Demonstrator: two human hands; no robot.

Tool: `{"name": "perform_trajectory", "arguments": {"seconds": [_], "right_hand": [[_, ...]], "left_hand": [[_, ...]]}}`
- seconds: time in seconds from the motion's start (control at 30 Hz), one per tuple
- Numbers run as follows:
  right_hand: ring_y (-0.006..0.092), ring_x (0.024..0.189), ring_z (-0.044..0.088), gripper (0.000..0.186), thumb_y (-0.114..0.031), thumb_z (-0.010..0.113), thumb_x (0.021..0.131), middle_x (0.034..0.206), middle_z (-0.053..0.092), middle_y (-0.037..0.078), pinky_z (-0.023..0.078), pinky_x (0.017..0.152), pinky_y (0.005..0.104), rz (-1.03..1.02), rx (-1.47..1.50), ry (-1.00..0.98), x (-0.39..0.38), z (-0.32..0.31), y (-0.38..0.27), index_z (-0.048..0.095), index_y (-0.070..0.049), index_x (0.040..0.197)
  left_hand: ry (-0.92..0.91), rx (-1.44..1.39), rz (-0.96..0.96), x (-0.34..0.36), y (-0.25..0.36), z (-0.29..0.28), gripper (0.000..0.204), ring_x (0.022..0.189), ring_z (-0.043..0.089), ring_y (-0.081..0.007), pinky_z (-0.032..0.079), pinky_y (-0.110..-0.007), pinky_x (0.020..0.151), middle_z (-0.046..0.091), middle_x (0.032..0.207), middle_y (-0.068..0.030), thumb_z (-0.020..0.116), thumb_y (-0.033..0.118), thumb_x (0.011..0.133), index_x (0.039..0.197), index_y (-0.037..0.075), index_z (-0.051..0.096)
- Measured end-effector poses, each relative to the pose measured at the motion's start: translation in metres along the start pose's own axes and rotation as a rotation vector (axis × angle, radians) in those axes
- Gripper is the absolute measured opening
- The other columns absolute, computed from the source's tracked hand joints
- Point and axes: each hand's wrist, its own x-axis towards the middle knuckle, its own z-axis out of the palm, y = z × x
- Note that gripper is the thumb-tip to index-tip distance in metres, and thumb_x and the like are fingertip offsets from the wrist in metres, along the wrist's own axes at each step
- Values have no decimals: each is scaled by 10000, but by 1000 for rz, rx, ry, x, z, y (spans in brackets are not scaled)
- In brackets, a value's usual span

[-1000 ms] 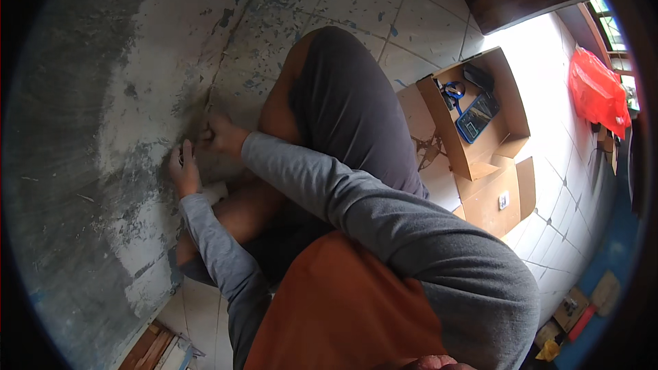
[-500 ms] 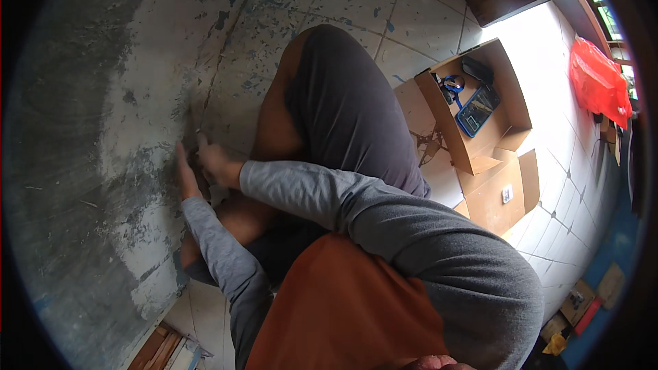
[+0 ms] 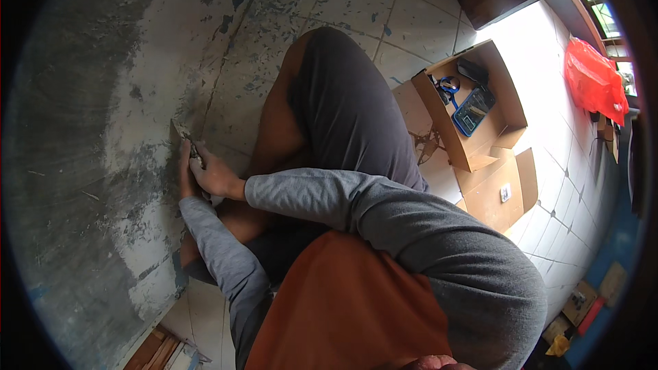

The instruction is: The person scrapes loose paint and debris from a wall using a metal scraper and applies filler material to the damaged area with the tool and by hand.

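Note:
A putty knife (image 3: 179, 129) with a pale, pointed-looking blade rests against the lower wall, close to where it meets the floor. My right hand (image 3: 215, 177) is wrapped round its handle, which the fingers mostly cover. Beside it, my left hand (image 3: 186, 177) lies along the wall with fingers stretched upward, its fingertips next to the base of the blade; whether they press on the tool is hard to see. Patchy grey and white paint covers the wall (image 3: 123, 157), with bare, scraped areas round the blade.
Blue-grey paint flakes litter the tiled floor (image 3: 356, 7) ahead. My bent knee (image 3: 343, 96) stands right of my hands. Farther right, an open cardboard box (image 3: 510, 89) holds a phone (image 3: 473, 111) and a blue-handled item (image 3: 449, 85). A red plastic bag (image 3: 595, 82) hangs beyond.
The blurred right hand now shows sharply, slightly lower, with the putty knife blade visible against the wall. My left hand stays nearly in place.

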Motion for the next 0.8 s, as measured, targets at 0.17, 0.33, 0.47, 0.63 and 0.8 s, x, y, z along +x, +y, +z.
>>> {"name": "perform_trajectory", "arguments": {"seconds": [0.17,0.33,0.47,0.63,0.8], "right_hand": [[426,1159,502,615,-330,397,930,1251,511,296,386,1006,420,-20,-103,-50,-1,-12,-3,236,-25,1439],[426,1112,530,639,-361,406,929,1203,544,289,408,967,438,-50,-235,-114,-3,-18,-10,221,-30,1444],[404,1021,572,654,-388,455,922,1154,566,264,443,909,440,-265,-565,-168,-17,-40,-21,252,-37,1436],[342,861,577,456,-115,643,777,1016,547,167,478,791,391,-792,-750,38,-74,-163,-94,561,-58,1222],[205,822,560,397,93,555,741,782,584,75,451,713,332,-679,-1101,713,-160,-315,-123,694,-99,1060]], "left_hand": [[45,-33,14,4,0,11,510,843,533,-147,435,-287,740,553,962,-46,587,460,880,1127,14,577],[63,-49,56,-2,0,12,444,830,537,-149,438,-288,738,550,923,-39,583,430,878,1069,29,588],[168,-3,88,-16,7,18,368,743,557,-140,458,-281,679,553,833,-18,556,419,879,1001,74,595],[180,15,11,-15,1,13,421,667,525,-122,418,-298,505,537,796,15,555,524,819,1000,146,582],[276,-77,167,-14,1,12,312,603,468,-80,395,-233,572,472,717,43,577,439,859,878,128,577]]}}
